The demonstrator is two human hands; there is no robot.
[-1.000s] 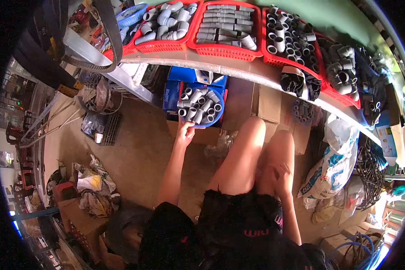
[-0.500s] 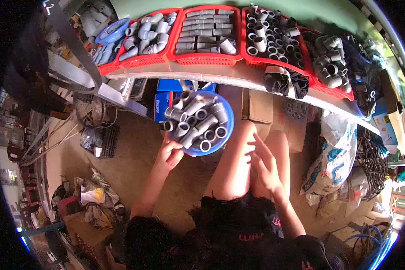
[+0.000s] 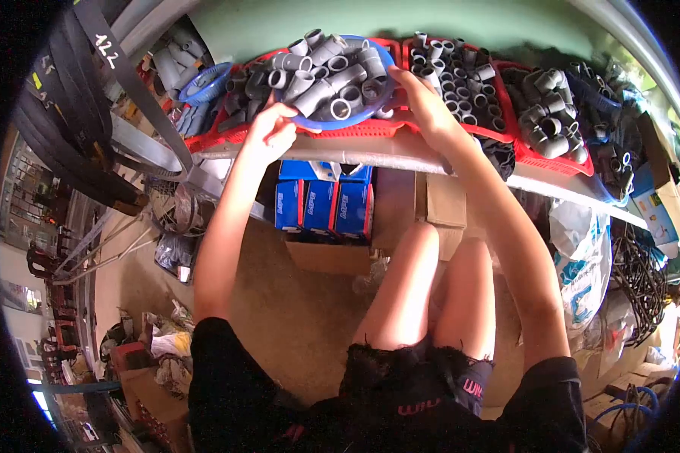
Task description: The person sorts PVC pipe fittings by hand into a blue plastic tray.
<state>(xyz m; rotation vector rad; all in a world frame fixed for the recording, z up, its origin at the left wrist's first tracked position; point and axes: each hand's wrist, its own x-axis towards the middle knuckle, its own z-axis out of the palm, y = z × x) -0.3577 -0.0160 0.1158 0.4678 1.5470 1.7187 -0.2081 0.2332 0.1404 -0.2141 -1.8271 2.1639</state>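
A round blue plastic basin [image 3: 386, 89] full of grey pipe fittings [image 3: 326, 89] is held up over the shelf, in front of the red baskets. My left hand [image 3: 272, 134] grips its near left rim, fingers curled underneath. On the right side, my right hand [image 3: 425, 106] holds the rim, its fingers partly hidden by the basin. The middle red basket [image 3: 355, 128] is mostly covered by the basin.
More grey fittings fill the red basket [image 3: 515, 113] to the right and another farther right. Below the shelf edge [image 3: 340, 157] stand blue boxes [image 3: 321, 205] and a cardboard box [image 3: 442, 198]. A white sack [image 3: 585, 264] is at the right.
The basin has risen from below the shelf edge to over the red baskets. My right hand has left my knees and taken hold of its right rim; my left hand keeps its grip.
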